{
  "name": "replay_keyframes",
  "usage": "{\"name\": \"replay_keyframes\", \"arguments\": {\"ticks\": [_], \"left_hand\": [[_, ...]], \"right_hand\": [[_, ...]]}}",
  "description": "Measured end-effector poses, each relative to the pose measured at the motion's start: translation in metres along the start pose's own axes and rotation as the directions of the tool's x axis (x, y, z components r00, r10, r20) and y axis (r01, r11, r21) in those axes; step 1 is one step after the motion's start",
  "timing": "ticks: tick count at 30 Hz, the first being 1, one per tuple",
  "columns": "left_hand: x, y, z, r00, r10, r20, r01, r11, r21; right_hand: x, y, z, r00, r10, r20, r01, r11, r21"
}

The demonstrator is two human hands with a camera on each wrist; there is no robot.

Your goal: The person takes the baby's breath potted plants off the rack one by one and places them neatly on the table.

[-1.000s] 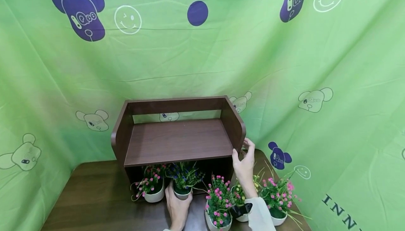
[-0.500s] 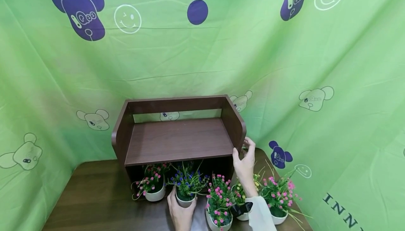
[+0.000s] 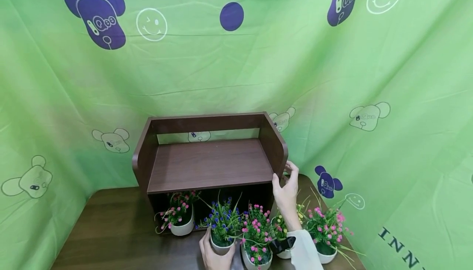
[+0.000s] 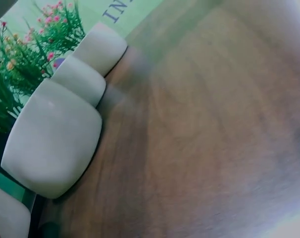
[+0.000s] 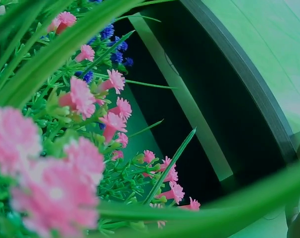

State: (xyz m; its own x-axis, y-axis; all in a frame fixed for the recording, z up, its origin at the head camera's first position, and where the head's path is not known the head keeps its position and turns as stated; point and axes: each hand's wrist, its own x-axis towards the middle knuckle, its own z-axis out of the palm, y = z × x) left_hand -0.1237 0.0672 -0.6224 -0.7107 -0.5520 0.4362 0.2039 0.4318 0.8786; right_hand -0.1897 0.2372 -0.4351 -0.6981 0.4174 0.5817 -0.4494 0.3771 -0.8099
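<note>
Cut off below, the left hand (image 3: pixel 217 260) grips the blue-flowered pot (image 3: pixel 222 248) between the shelf (image 3: pixel 210 161) and the desk's (image 3: pixel 99 229) out-of-frame near edge, while the right hand (image 3: pixel 286 191), fingers partly hidden, pinches the shelf's right side.

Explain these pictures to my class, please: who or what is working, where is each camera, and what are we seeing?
There is no machine here: a person works with two bare hands. The widest picture comes from a camera worn on the head; the others come from cameras on the wrists. The left wrist's shows white pots, the right wrist's pink flowers up close.

On the brown table stands a dark wooden shelf. The left hand holds a potted blue-flowered plant; the right hand grips the shelf's right side. One pink-flowered plant sits at the left of the shelf's lower opening. Further right stand two more pink plants, with a yellow-flowered plant between them.
</note>
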Motion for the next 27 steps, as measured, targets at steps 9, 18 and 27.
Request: {"name": "replay_keyframes", "arguments": {"ticks": [9, 18, 27], "left_hand": [[-0.018, -0.007, -0.001, 1.0, 0.003, -0.029, -0.002, 0.999, 0.037], [-0.032, -0.013, -0.001, 0.991, -0.004, -0.13, 0.016, 0.996, 0.092], [-0.049, -0.013, 0.003, 0.97, -0.081, -0.231, 0.104, 0.991, 0.09]], "right_hand": [[0.001, 0.001, 0.0, 1.0, -0.004, -0.001, 0.004, 1.0, -0.002], [0.001, 0.003, 0.001, 1.0, -0.012, 0.001, 0.012, 1.0, 0.001], [0.002, 0.002, 0.002, 1.0, -0.004, -0.002, 0.004, 1.0, -0.001]]}}
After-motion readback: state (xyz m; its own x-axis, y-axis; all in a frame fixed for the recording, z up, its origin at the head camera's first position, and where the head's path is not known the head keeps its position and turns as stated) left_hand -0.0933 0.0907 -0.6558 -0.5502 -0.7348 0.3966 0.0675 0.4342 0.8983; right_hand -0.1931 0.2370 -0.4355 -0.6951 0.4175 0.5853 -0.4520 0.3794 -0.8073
